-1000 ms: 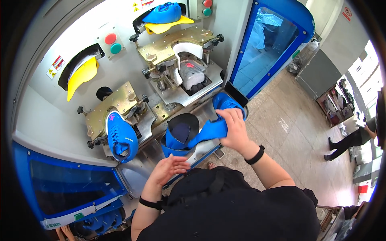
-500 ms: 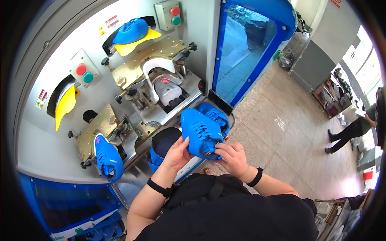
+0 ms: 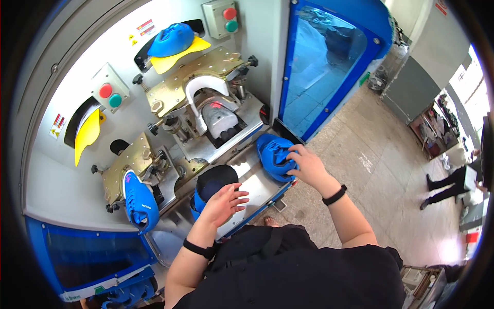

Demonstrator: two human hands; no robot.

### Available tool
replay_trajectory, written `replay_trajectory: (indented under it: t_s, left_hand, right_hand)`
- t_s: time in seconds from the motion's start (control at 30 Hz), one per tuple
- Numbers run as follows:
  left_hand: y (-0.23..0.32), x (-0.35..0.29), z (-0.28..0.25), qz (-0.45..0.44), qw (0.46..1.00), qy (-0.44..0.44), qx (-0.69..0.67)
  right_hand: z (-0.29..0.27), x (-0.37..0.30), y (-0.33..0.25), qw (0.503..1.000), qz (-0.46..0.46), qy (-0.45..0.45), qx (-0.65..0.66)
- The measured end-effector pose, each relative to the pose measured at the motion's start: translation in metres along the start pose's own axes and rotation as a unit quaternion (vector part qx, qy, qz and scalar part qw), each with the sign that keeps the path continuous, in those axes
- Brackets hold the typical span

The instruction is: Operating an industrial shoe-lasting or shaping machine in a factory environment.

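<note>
My right hand (image 3: 309, 166) has its fingers and thumb at the collar of a blue lace-up shoe upper (image 3: 272, 154), which sits on the metal ledge (image 3: 252, 180) at the machine's front. I cannot tell whether a second upper lies under it. My left hand (image 3: 223, 205) is open and holds nothing, its fingers stretched toward the right. Close beyond it stands a blue piece with a dark rounded top (image 3: 216, 183), partly hidden by the hand. Another blue shoe upper (image 3: 140, 203) hangs toe-up on the left station of the machine.
Behind the ledge, a grey mould (image 3: 218, 119) sits under a brass-coloured plate (image 3: 180, 77). A blue upper with a yellow flap (image 3: 172, 44) is in a wall opening. Red and green button boxes (image 3: 221, 19) flank it. Right stands a blue-framed window panel (image 3: 319, 67); farther off, a person's legs (image 3: 446, 188).
The blue shoe upper held in both hands has left my left hand, which has opened. My right hand has moved up and right, to the upper on the ledge.
</note>
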State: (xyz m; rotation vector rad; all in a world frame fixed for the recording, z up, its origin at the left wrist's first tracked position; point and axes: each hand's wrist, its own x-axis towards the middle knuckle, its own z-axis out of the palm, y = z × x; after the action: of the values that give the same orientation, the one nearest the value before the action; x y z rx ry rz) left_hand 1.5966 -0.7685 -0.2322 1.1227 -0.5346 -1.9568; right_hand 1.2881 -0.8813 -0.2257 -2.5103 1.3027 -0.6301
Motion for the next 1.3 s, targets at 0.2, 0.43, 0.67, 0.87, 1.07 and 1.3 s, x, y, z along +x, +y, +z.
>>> replay_trajectory:
  t_s: [0.2,0.43,0.67,0.87,1.07,1.3]
  left_hand:
    - [-0.021,-0.055,-0.063,0.041,0.989,0.112,-0.09]
    - [-0.048,-0.126,-0.104,0.122,0.966,0.176,-0.146]
    - [-0.051,-0.168,-0.094,0.125,0.981,0.131,-0.071]
    - [-0.017,-0.178,-0.04,0.169,0.971,-0.083,-0.147]
    - [0.05,-0.202,-0.026,0.459,0.848,0.054,-0.26]
    - [0.067,-0.222,-0.048,0.475,0.839,0.013,-0.266]
  right_hand:
    - [0.007,0.008,-0.083,0.983,-0.091,0.126,0.099]
    - [0.141,0.042,-0.189,0.975,-0.086,-0.076,0.19]
    - [0.122,0.054,-0.211,0.942,0.004,-0.184,0.279]
    - [0.022,0.026,-0.246,0.632,0.013,-0.324,0.704]
    - [0.016,0.031,-0.271,0.827,-0.164,-0.047,0.536]
    - [-0.003,0.087,-0.312,0.828,-0.522,0.07,0.192]
